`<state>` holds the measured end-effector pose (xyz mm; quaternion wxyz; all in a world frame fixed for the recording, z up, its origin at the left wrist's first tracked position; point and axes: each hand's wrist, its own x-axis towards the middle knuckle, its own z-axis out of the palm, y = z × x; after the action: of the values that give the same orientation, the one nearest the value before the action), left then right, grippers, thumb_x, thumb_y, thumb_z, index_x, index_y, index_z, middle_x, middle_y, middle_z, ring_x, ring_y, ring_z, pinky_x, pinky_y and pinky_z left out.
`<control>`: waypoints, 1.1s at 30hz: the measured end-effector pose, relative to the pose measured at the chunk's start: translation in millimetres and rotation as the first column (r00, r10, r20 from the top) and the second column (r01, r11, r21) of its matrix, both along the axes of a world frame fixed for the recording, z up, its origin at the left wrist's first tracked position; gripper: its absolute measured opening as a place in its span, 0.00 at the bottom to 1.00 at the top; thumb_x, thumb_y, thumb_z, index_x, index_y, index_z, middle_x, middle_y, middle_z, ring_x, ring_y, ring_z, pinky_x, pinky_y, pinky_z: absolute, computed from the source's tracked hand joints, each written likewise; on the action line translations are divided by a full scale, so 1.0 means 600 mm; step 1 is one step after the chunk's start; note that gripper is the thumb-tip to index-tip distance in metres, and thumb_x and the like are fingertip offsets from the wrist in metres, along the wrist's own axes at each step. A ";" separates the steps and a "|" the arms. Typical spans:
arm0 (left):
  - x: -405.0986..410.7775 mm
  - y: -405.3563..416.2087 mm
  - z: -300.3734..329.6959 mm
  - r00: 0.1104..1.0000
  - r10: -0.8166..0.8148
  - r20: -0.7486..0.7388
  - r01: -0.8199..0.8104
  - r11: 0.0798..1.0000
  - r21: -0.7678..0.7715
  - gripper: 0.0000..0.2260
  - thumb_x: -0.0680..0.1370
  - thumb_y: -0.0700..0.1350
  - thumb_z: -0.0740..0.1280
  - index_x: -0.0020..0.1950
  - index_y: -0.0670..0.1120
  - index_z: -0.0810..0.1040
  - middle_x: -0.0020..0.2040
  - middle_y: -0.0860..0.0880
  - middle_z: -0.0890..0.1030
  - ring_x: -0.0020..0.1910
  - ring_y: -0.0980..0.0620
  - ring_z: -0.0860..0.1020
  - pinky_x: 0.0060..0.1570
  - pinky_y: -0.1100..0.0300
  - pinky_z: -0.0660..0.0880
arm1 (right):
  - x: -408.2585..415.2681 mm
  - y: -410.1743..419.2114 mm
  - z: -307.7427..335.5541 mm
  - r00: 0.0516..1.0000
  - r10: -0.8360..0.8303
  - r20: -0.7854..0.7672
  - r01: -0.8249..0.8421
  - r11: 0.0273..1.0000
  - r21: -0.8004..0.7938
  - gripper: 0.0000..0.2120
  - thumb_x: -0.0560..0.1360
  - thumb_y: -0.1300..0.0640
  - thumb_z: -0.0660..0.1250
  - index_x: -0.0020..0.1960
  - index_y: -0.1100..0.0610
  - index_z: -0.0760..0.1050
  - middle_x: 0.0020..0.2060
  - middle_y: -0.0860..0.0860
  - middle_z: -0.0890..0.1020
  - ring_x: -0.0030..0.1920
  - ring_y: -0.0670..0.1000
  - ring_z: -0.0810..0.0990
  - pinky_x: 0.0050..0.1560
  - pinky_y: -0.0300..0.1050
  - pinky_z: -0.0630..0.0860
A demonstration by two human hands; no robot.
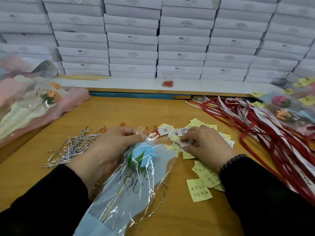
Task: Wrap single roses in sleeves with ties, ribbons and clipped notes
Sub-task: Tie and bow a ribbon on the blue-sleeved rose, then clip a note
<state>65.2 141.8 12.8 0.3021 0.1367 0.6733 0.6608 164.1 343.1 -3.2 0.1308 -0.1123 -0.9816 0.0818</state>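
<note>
Clear cellophane with pale blue paper forms the sleeve (136,189), printed with grey letters, and it holds one blue rose (144,155) on a pale stick. The left hand (109,150) grips the sleeve's upper edge, fingers curled round the film just above the bloom. A single silver twist tie (159,200) lies loose beside the sleeve, below that grip. Just left of the hand sits a heap of silver twist ties (75,147), too many to count. The right hand (204,143) presses down among scattered yellow notes (199,189) and small printed cards (182,132), fingertips pinching one small slip. Beyond both hands lie several orange paper clips (154,129) on the wooden table (136,111). Further back, a small clear bag (167,80) holds more clips. Red and white ribbons (255,126) spread right of the right hand.
</note>
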 end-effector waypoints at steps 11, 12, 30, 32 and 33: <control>-0.003 0.000 -0.003 1.000 0.003 0.006 -0.004 1.000 0.015 0.06 0.60 0.40 0.71 0.33 0.38 0.81 0.36 0.38 0.81 0.29 0.46 0.77 0.28 0.60 0.78 | 0.002 0.005 0.002 0.977 -0.089 -0.195 0.041 0.971 -0.235 0.09 0.77 0.59 0.64 0.53 0.56 0.82 0.49 0.49 0.80 0.38 0.42 0.71 0.35 0.31 0.64; -0.003 -0.001 -0.003 1.000 0.008 0.003 -0.008 1.000 0.015 0.06 0.60 0.40 0.71 0.33 0.39 0.81 0.35 0.38 0.81 0.29 0.46 0.77 0.28 0.60 0.78 | 0.002 0.006 0.000 0.984 -0.085 -0.157 0.047 0.972 -0.232 0.10 0.76 0.59 0.64 0.53 0.55 0.82 0.50 0.49 0.80 0.39 0.43 0.71 0.36 0.32 0.64; -0.004 0.004 -0.007 1.000 -0.014 0.027 0.014 0.999 0.033 0.17 0.61 0.38 0.70 0.46 0.30 0.77 0.40 0.36 0.81 0.34 0.44 0.78 0.34 0.58 0.78 | -0.036 -0.097 0.054 0.939 -0.129 -0.317 -0.225 0.465 -0.856 0.10 0.73 0.68 0.67 0.48 0.54 0.77 0.27 0.49 0.78 0.26 0.42 0.77 0.31 0.34 0.76; -0.003 0.006 -0.007 0.999 -0.023 0.033 0.022 0.999 0.044 0.16 0.62 0.38 0.70 0.46 0.31 0.77 0.40 0.36 0.81 0.33 0.45 0.78 0.35 0.57 0.78 | -0.036 -0.098 0.050 0.939 -0.139 -0.316 -0.227 0.441 -0.868 0.08 0.73 0.67 0.67 0.46 0.56 0.77 0.25 0.48 0.79 0.25 0.41 0.76 0.27 0.32 0.73; -0.003 0.006 -0.008 0.999 -0.026 0.035 0.024 0.999 0.045 0.15 0.63 0.38 0.70 0.46 0.31 0.77 0.40 0.36 0.81 0.33 0.45 0.78 0.35 0.58 0.78 | -0.035 -0.099 0.049 0.938 -0.145 -0.316 -0.232 0.418 -0.878 0.07 0.73 0.68 0.67 0.47 0.57 0.77 0.26 0.49 0.79 0.24 0.41 0.76 0.26 0.31 0.72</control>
<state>63.3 145.3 8.2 0.3191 0.1399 0.6511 0.6743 143.0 283.7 26.3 0.2165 -0.1227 -0.7447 0.6193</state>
